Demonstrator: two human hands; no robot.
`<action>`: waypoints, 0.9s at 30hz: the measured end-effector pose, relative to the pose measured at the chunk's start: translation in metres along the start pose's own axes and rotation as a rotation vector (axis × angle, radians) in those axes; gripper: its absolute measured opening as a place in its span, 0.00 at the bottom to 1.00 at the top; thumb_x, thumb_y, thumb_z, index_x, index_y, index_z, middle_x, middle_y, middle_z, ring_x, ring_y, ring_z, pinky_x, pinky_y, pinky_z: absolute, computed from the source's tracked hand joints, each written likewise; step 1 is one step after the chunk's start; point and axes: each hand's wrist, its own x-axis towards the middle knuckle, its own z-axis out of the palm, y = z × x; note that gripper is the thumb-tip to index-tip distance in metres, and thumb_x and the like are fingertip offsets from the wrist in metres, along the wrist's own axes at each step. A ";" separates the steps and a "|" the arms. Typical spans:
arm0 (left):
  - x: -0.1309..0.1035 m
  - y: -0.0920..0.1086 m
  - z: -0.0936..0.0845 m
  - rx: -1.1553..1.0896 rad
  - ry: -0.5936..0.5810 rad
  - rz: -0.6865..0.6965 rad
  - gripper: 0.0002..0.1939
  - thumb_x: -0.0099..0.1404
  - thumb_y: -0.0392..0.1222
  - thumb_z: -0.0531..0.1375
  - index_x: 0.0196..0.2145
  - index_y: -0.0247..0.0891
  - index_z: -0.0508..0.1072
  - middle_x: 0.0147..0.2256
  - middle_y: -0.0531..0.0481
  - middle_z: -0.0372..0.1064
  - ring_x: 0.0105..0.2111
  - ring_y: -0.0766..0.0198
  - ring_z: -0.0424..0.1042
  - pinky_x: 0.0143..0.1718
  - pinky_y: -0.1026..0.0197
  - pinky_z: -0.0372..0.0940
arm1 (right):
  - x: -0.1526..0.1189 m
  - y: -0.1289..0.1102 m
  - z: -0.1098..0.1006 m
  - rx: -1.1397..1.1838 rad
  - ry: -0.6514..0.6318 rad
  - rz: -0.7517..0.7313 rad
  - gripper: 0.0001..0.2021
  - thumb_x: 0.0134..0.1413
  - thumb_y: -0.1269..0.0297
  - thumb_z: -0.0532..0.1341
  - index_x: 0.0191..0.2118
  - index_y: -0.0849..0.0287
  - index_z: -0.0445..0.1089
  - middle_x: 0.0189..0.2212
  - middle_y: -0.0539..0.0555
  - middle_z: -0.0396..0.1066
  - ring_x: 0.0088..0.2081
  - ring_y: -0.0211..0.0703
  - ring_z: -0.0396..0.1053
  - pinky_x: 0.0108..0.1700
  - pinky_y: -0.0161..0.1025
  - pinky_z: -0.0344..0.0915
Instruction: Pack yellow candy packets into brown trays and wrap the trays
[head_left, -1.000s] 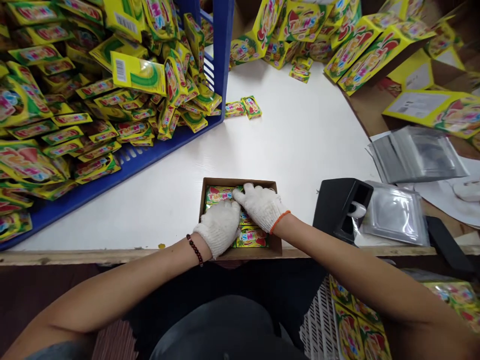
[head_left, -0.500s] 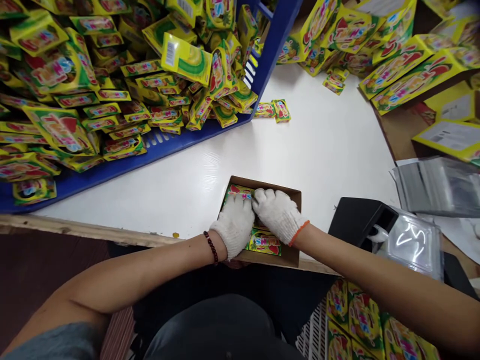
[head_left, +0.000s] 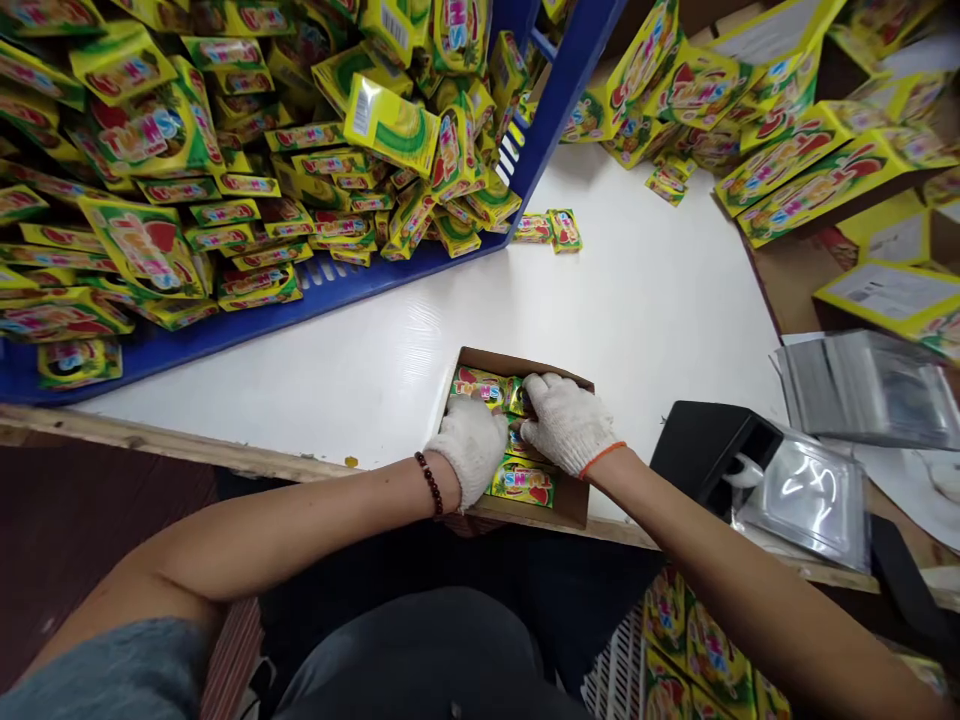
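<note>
An open cardboard box (head_left: 574,508) lies at the front edge of the white table, with several small yellow-green candy packs (head_left: 525,482) flat inside. My left hand (head_left: 471,447), in a white knitted glove, rests over the box's left part on the packs, its fingers bent; what they hold, if anything, is hidden. From the right, my gloved right hand (head_left: 568,422) reaches into the box with curled fingers at the packs near the upper right; its fingertips are partly hidden among them.
A blue crate (head_left: 555,110) heaped with small packs fills the upper left. Larger yellow cartons (head_left: 817,190) lie at the upper right. A black tape dispenser (head_left: 705,450) and clear plastic pieces (head_left: 870,385) are on the right. Packed boxes (head_left: 716,650) sit below the table edge.
My right hand has shifted slightly right, away from my left hand, uncovering more packs in the middle of the box. The camera view has shifted a little.
</note>
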 end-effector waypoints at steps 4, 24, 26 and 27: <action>-0.003 -0.004 0.002 -0.036 0.043 -0.014 0.14 0.64 0.30 0.54 0.44 0.27 0.75 0.43 0.28 0.72 0.42 0.43 0.74 0.38 0.49 0.68 | -0.002 -0.001 0.001 -0.011 0.047 0.013 0.24 0.55 0.60 0.63 0.58 0.56 0.64 0.51 0.62 0.70 0.48 0.54 0.70 0.44 0.44 0.65; -0.004 -0.001 -0.001 -0.174 0.046 -0.045 0.15 0.64 0.26 0.52 0.42 0.21 0.76 0.42 0.25 0.72 0.45 0.43 0.74 0.42 0.49 0.68 | -0.005 -0.007 0.012 0.013 0.103 0.009 0.24 0.56 0.65 0.61 0.59 0.60 0.63 0.55 0.62 0.68 0.50 0.54 0.70 0.47 0.45 0.66; -0.001 -0.003 -0.006 -0.278 0.044 -0.089 0.15 0.64 0.25 0.51 0.43 0.22 0.75 0.42 0.26 0.73 0.46 0.43 0.74 0.43 0.49 0.68 | -0.011 -0.006 0.010 0.045 0.093 0.052 0.21 0.58 0.68 0.59 0.57 0.60 0.63 0.53 0.62 0.70 0.48 0.52 0.71 0.43 0.43 0.66; 0.002 -0.005 -0.010 -0.330 0.039 -0.098 0.15 0.64 0.25 0.51 0.44 0.22 0.75 0.42 0.27 0.73 0.46 0.44 0.74 0.44 0.50 0.68 | -0.014 -0.005 0.010 0.053 0.102 0.064 0.19 0.58 0.70 0.57 0.56 0.60 0.64 0.52 0.61 0.71 0.46 0.52 0.71 0.41 0.43 0.66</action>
